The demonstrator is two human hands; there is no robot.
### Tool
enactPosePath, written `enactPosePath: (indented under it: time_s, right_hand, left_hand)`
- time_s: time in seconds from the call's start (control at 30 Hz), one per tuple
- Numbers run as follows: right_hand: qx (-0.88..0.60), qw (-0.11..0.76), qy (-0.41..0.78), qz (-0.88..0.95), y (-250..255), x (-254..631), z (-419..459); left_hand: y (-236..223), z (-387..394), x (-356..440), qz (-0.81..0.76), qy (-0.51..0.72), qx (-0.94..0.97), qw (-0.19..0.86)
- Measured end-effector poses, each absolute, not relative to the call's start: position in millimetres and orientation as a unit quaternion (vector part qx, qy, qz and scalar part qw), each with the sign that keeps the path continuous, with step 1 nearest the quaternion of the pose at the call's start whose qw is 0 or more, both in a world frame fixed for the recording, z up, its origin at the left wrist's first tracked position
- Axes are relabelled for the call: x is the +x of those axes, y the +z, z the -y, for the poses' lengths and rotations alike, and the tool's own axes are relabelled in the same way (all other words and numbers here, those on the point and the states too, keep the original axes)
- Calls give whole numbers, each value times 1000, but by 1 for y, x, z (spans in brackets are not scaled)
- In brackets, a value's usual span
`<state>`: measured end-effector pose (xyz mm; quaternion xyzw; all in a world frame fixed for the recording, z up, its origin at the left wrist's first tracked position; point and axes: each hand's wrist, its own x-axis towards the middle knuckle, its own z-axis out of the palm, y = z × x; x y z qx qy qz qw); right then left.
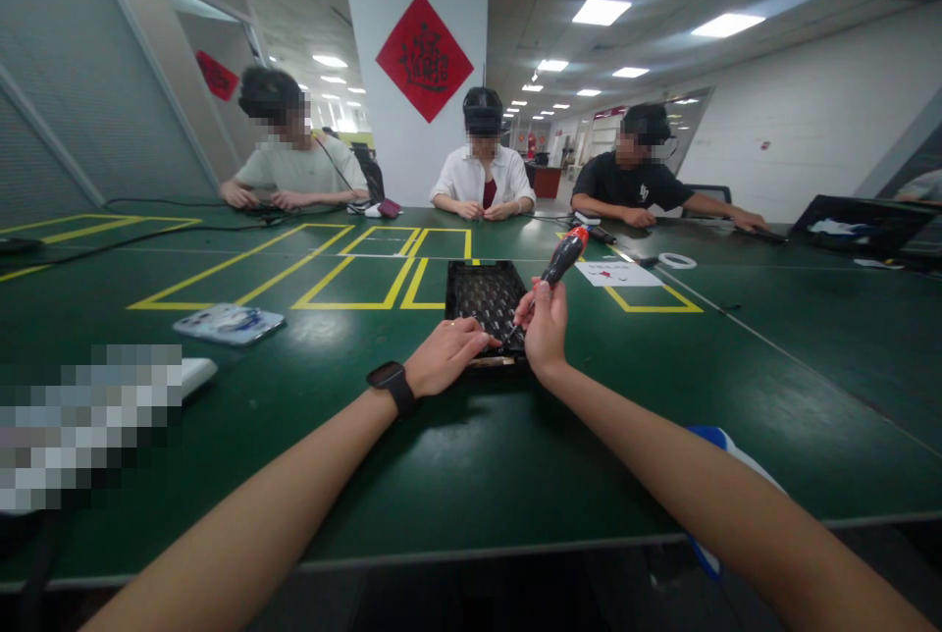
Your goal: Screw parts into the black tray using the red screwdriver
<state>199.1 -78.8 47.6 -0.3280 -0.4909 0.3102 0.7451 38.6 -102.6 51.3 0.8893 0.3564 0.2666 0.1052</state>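
A black tray-like case (482, 290) with rows of small shiny pieces in it lies on the green table before me. My right hand (546, 328) grips a screwdriver (565, 256) with a black and red handle. The tool is tilted, its shaft running down to the near right part of the case. On the case's near left edge rests my left hand (446, 355), its fingers stretched toward the screwdriver's tip. Whether those fingertips touch a small part, I cannot make out. A black watch (392, 385) is on the left wrist.
A phone (230, 323) lies to the left, behind a blurred white object (195, 375). Yellow tape rectangles (342, 306) mark the table (353, 495). Right of the case are a paper sheet (616, 274) and a white tape ring (677, 261). Three people sit across; a laptop (868, 220) stands far right.
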Motion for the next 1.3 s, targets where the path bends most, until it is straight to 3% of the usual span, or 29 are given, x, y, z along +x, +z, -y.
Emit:
enactPosePath:
  time_s: [0.23,0.4,0.67,0.87,0.97,1.13,1.2,1.3]
  right_hand:
    - [-315,761,350,447,64,213,50]
    - [-291,758,468,350,73,249,5]
    - [-296,694,600,266,29,283,7]
    - [-279,662,632,290,35,279,11]
    - [-275,643,615,363,47,268,19]
    - [-270,626,512,523,71,233,47]
    - [-276,639,455,556,77,219,60]
    - [-289,662,377,580,78,207,78]
  left_hand:
    - [43,82,27,-425,371,818,115]
    - [19,44,4,-545,372,735,155]
    - [13,42,9,-534,395,723,190]
    - [17,50,8,-501,403,744,182]
    - [17,49,5,-510,405,740,165]
    - [39,51,13,-486,412,770,48]
    - [53,54,24,-436,385,808,98]
    - [65,58,46,-364,347,822,268]
